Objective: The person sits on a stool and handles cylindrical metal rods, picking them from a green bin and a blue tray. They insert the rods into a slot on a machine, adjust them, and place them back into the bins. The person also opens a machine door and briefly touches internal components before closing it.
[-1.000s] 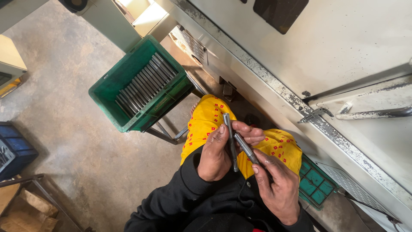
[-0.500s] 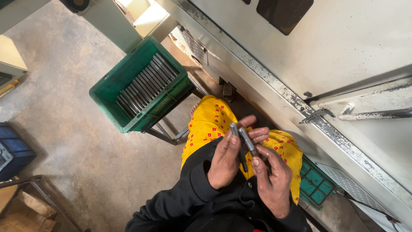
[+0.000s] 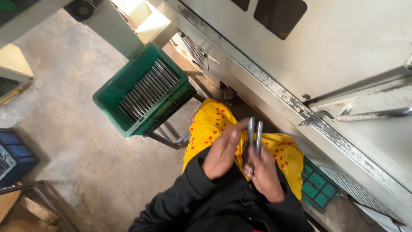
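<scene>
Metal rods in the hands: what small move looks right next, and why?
Probably draw the two metal rods apart, one per hand. Both hands, left hand and right hand, grip them side by side over the lap, blurred, while the green crate of similar rods sits to the left.

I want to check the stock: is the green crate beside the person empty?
No, the green crate holds a row of grey metal rods lying side by side on its bottom.

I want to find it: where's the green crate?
In the head view, the green crate sits upper left on a stand, left of both hands, holding metal rods.
</scene>
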